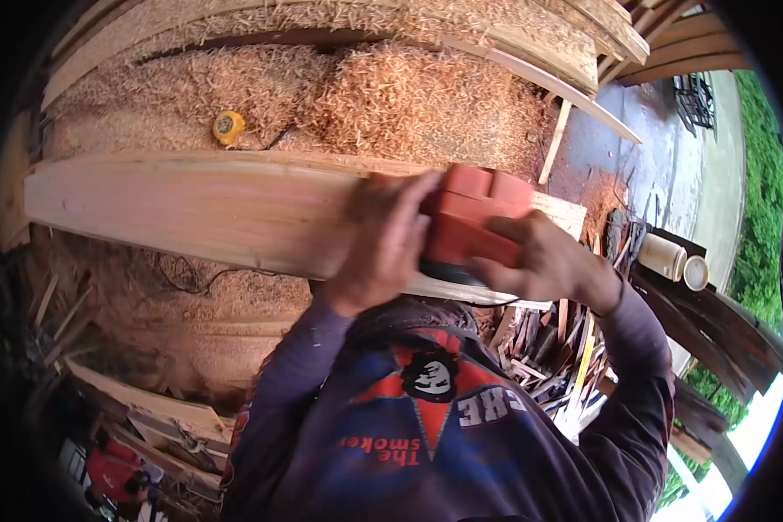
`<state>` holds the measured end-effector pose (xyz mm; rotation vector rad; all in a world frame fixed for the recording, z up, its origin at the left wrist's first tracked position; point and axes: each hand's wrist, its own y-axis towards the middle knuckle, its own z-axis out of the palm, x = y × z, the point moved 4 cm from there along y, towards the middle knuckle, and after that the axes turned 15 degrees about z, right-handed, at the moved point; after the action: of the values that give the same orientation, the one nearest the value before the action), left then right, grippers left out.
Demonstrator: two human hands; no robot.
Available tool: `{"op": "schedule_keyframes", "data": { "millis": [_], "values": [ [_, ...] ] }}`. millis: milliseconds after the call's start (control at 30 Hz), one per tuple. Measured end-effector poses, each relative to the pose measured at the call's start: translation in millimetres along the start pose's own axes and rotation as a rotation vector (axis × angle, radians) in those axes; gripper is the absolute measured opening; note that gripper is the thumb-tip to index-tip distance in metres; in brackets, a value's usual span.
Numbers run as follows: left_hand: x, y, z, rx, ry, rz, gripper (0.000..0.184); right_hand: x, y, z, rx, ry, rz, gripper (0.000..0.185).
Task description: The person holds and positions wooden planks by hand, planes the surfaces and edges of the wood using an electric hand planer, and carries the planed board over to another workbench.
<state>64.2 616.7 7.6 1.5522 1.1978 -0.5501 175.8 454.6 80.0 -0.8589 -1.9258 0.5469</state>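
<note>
A red electric planer (471,211) rests on the right part of a long, pale wooden plank (191,204). My right hand (548,261) is wrapped around the planer's rear handle. At its front end, my left hand (383,239) grips the planer, with the fingers partly smeared by motion. The planer's underside against the wood is hidden. A dark cord (496,304) shows below the planer, along the plank's near edge.
Heaped wood shavings (391,100) lie beyond the plank, with a yellow tape measure (229,128) on them. More boards (531,43) stand behind. Scrap wood (539,357) and a white container (661,256) are to the right. A person in red (117,474) is at lower left.
</note>
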Motion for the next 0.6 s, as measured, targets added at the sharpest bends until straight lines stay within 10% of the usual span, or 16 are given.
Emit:
{"op": "schedule_keyframes", "data": {
  "millis": [233, 600],
  "values": [
    [-46, 36, 152, 0.037, -0.203, -0.010, 0.075, -119, -99, -28, -0.095, 0.116, 0.171, 0.040],
    [-12, 19, 59, -0.088, -0.098, -0.115, 0.056, -38, -32, -17, 0.045, 0.172, 0.109, 0.030]
  ]
}}
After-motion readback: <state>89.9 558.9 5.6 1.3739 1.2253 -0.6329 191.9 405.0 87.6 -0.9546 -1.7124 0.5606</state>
